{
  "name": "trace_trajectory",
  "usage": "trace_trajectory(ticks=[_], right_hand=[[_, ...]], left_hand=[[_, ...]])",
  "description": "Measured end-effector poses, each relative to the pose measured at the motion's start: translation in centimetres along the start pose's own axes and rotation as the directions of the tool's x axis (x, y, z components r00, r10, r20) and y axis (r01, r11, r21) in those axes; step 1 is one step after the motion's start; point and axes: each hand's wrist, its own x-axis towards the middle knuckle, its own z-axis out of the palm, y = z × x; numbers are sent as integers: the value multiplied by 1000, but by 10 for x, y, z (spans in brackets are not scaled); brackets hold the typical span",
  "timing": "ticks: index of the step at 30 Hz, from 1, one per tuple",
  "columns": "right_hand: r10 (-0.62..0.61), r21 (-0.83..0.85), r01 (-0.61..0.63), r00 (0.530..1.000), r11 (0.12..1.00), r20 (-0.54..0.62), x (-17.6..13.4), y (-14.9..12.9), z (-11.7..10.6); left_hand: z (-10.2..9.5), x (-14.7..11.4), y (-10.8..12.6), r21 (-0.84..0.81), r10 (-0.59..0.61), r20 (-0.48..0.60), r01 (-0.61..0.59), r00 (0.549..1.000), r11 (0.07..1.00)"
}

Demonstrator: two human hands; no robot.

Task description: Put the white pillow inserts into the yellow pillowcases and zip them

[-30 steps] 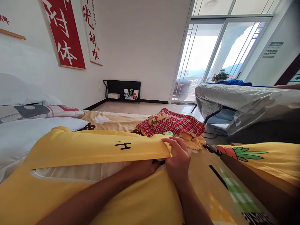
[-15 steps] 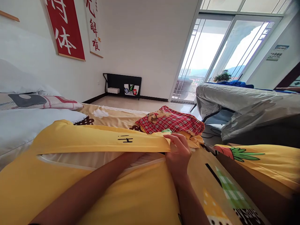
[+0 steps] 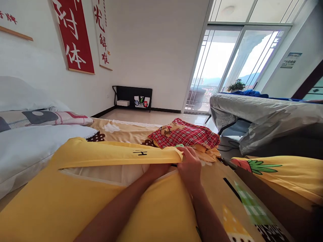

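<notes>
A yellow pillowcase (image 3: pixel 83 195) with a printed "Hi" lies in front of me, its long slit open toward me. Through the slit shows a cream-white inner (image 3: pixel 106 173). My left hand (image 3: pixel 158 170) reaches inside the slit toward its right end; its fingers are hidden under the upper flap. At that right end, my right hand (image 3: pixel 189 168) is closed on the edge of the pillowcase, thumb and fingers pinching the flap's corner.
White pillows (image 3: pixel 50 141) and a patterned pillow (image 3: pixel 60 117) lie left. Beyond is a red plaid cloth (image 3: pixel 186 132) on the patterned bedsheet (image 3: pixel 214 188). Yellow carrot-print fabric (image 3: pixel 290 168) lies right. A plastic-wrapped mattress (image 3: pixel 264 107) stands behind it.
My left hand has moved right inside the slit, closer to my right hand. The right hand keeps its pinch on the edge. The view has tilted up slightly.
</notes>
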Motion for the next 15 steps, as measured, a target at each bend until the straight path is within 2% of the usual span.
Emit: trace_trajectory(ticks=[3,5,9,11,15], right_hand=[[19,-259,-1,998,966,64,-3,-4,4],[72,-341,-19,987,940,144,-3,-7,5],[235,-202,-176,918,963,321,6,-9,4],[248,-115,-221,893,969,374,12,-9,5],[215,-26,-228,864,973,455,18,-9,9]], left_hand=[[6,1,-12,87,-23,21,22,1000,996],[10,2,-21,140,-42,24,39,999,989],[13,1,-30,131,47,21,-49,999,990],[10,-1,-29,116,108,32,-111,994,987],[3,-2,-25,111,163,59,-169,985,979]])
